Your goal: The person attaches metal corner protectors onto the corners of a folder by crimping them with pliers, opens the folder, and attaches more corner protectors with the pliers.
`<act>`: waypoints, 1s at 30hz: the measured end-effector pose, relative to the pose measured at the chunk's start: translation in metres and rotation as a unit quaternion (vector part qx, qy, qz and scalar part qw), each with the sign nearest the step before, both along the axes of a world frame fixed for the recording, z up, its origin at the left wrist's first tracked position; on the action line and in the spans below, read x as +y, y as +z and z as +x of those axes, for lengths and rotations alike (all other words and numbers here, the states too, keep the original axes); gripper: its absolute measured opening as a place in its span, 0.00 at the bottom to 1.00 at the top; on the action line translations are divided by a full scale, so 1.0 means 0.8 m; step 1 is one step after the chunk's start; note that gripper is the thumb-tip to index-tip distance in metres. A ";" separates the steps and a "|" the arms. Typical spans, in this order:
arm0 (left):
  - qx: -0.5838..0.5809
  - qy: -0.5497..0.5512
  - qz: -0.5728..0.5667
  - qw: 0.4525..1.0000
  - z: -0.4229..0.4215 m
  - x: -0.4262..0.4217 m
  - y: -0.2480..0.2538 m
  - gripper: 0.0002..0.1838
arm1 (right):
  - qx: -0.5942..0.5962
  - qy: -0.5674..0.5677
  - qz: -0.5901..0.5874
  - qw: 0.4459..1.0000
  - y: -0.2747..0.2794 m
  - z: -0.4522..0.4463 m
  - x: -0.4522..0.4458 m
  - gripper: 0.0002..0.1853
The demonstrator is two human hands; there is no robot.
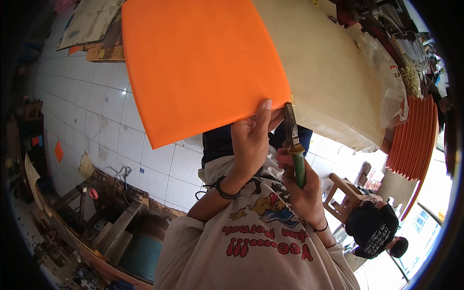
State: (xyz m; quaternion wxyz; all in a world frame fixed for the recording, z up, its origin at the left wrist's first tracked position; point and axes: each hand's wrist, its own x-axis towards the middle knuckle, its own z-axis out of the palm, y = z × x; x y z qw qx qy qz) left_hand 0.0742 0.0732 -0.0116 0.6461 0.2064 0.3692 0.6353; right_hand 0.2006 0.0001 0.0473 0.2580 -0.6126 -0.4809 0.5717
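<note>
A large, smooth orange panel (203,63) with rounded-looking edges reaches from the top of the view down towards my body, partly over the tan tabletop. My left hand (253,133) grips its near edge close to the right corner, thumb on top and fingers underneath, partly hidden. In my right hand (303,186) is a green-handled knife (291,128), its dark blade pointing away from me. The blade's tip lies at the panel's right corner, where a small brass-coloured piece (292,99) shows. Whether the tip touches that piece I cannot tell.
The tan tabletop (328,72) extends to the right, with clear plastic wrap (391,96) and a stack of orange sheets (413,140) at its side. A person in a black shirt (372,224) sits beyond a wooden stool (338,193). White floor tiles (106,116) lie to the left.
</note>
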 end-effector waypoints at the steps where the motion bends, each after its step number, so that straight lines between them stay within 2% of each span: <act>1: 0.000 0.001 -0.002 1.000 0.000 0.000 0.001 0.20 | -0.002 0.001 0.000 1.000 0.001 0.000 0.001 0.25; 7: -0.006 0.000 0.007 1.000 0.000 0.000 0.003 0.20 | -0.005 0.014 0.014 1.000 -0.008 0.004 -0.001 0.24; 10: -0.007 0.002 0.008 1.000 0.000 0.001 0.005 0.20 | 0.017 -0.003 -0.016 1.000 -0.002 0.002 0.001 0.25; 17: -0.035 -0.013 -0.009 0.999 -0.001 0.001 0.005 0.21 | 0.012 0.001 -0.010 1.000 0.004 0.005 0.000 0.29; 30: 0.000 -0.005 -0.009 1.000 0.000 0.000 0.007 0.21 | 0.013 0.005 -0.044 0.999 0.008 0.017 0.007 0.29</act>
